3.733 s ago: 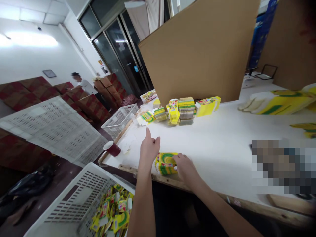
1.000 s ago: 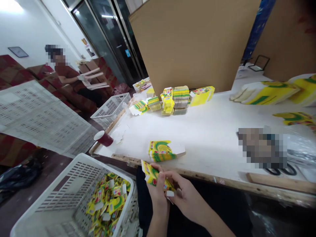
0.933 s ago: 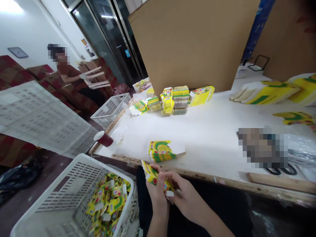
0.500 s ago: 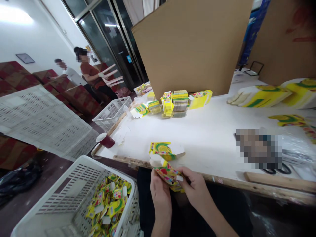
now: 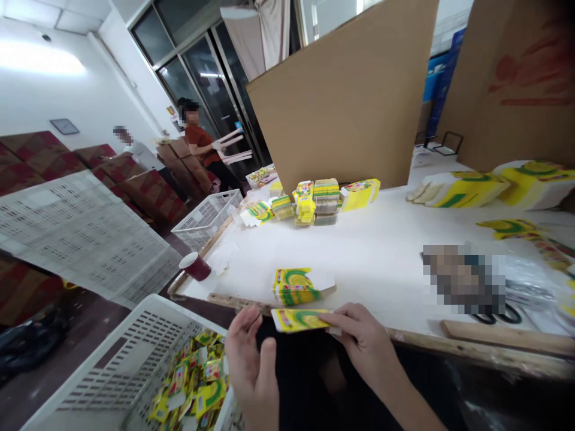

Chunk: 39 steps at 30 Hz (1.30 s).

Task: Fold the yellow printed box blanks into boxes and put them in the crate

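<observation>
Between the thumb and fingers of my right hand [image 5: 363, 338] is a small yellow and green carton [image 5: 299, 320], held level just off the table's front edge. My left hand [image 5: 252, 353] is open at the carton's left end, fingers raised and thumb apart, and appears not to grip it. Just beyond the carton, a stack of flat yellow cartons [image 5: 296, 286] lies on the white table [image 5: 368, 257]. To my lower left, a white plastic crate [image 5: 96, 383] holds many small yellow cartons [image 5: 197, 377].
A dark red cup [image 5: 196, 267] stands at the table's left corner. Bundled cartons [image 5: 326, 200] sit before a tall cardboard sheet [image 5: 341, 114]. Scissors [image 5: 503, 312] and a wood strip [image 5: 507, 338] lie at right. Two people [image 5: 202, 140] are in the left background.
My left hand has let go of the carton and moved left, opening. The carton, now in my right hand alone, has turned level. The camera view has shifted slightly.
</observation>
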### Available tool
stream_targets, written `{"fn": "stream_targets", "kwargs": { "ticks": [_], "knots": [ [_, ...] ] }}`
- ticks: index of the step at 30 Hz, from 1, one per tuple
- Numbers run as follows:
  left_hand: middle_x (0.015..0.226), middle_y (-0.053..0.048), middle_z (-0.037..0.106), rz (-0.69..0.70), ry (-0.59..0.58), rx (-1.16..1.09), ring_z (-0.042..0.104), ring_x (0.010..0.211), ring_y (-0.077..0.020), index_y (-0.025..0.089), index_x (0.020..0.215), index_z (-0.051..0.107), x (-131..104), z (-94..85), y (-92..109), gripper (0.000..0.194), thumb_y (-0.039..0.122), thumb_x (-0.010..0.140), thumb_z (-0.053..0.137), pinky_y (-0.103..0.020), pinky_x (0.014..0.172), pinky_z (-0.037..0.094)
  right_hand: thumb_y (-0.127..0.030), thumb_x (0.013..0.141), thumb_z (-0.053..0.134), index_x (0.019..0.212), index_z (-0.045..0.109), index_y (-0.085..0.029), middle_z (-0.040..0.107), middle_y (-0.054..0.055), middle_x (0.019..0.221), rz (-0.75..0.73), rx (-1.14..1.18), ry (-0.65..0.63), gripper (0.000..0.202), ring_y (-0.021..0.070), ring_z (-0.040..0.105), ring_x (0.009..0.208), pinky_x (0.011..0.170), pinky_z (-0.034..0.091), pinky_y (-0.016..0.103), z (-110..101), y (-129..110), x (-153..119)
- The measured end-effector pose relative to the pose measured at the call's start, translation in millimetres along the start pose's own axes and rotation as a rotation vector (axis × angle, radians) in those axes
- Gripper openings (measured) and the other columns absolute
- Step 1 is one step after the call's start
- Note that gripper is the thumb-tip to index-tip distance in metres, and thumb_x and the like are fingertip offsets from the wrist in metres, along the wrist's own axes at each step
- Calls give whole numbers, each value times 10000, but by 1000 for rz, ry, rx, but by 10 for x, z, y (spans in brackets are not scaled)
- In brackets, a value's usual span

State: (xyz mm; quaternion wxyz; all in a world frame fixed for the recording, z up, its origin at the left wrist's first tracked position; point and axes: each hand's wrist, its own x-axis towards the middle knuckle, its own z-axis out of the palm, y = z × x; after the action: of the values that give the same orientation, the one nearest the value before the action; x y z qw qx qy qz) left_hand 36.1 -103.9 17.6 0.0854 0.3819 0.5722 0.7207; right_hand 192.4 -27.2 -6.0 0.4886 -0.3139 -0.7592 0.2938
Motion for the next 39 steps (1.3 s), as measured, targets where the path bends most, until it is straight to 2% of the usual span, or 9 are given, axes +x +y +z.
{"fn": "stream_targets", "kwargs": {
  "ticks": [5,9,13,18,24,27,30,33,39],
  "knots": [
    [1289,-126,531,-95,-587,421,479,1193,-344,219,1291,469,110,-79,169,944,253,429,854,-458,998,399,-171,865,545,905,709,-270,643,14,732,-304,-161,-131,196,181,536,722,734,431,359,-62,-145,72],
    [1070,-56,653,-280,-782,393,621,960,-227,216,1194,503,23,61,80,579,173,643,676,-348,868,493,-185,838,566,1217,564,-322,611,49,1133,-174,-22,-114,404,240,518,1089,1015,337,450,-18,-143,-13],
    [1081,-48,648,-267,-755,380,623,966,-205,215,1210,433,-133,123,-26,585,155,662,628,-321,880,488,-298,826,571,1374,374,-260,427,103,1407,356,421,60,584,276,400,1285,1060,325,470,122,3,-107],
    [1205,-79,592,-159,-798,381,606,1043,-216,238,1318,289,-239,137,-145,755,117,649,617,-338,897,481,-399,729,679,1219,575,-246,643,96,1186,781,1029,-189,524,293,584,1109,987,419,451,250,10,-95],
    [1057,-46,607,-57,-792,337,622,902,-173,230,1111,404,-254,174,-143,542,65,629,588,-281,793,498,-437,773,622,1206,595,-252,675,91,1126,793,982,-284,472,291,612,1075,984,419,463,264,14,-72],
    [812,10,602,-198,-830,366,591,656,-132,213,1041,398,-235,152,-123,467,73,633,575,-236,600,480,-357,811,576,1335,473,-233,560,104,1311,619,813,-294,549,278,525,1201,1053,350,464,209,-15,-90],
    [903,-19,611,-232,-848,344,614,745,-152,199,1187,306,-226,107,-158,626,89,639,588,-262,666,500,-145,780,549,1374,424,-256,425,63,1436,352,531,-399,618,237,386,1323,1119,252,426,121,-110,-102],
    [1131,-95,560,-161,-718,381,591,989,-205,200,1237,292,-224,74,-220,692,112,637,626,-350,867,476,-22,742,472,1257,567,-293,491,39,1385,194,356,-423,590,212,458,1273,1086,332,375,89,-161,-96],
    [1154,-110,532,-89,-280,384,525,1093,-288,193,1169,484,-176,69,-152,655,300,588,768,-468,960,413,-150,781,555,1090,688,-252,660,83,1155,320,457,-16,351,234,642,1029,877,528,351,149,-35,-72]
  ]
}}
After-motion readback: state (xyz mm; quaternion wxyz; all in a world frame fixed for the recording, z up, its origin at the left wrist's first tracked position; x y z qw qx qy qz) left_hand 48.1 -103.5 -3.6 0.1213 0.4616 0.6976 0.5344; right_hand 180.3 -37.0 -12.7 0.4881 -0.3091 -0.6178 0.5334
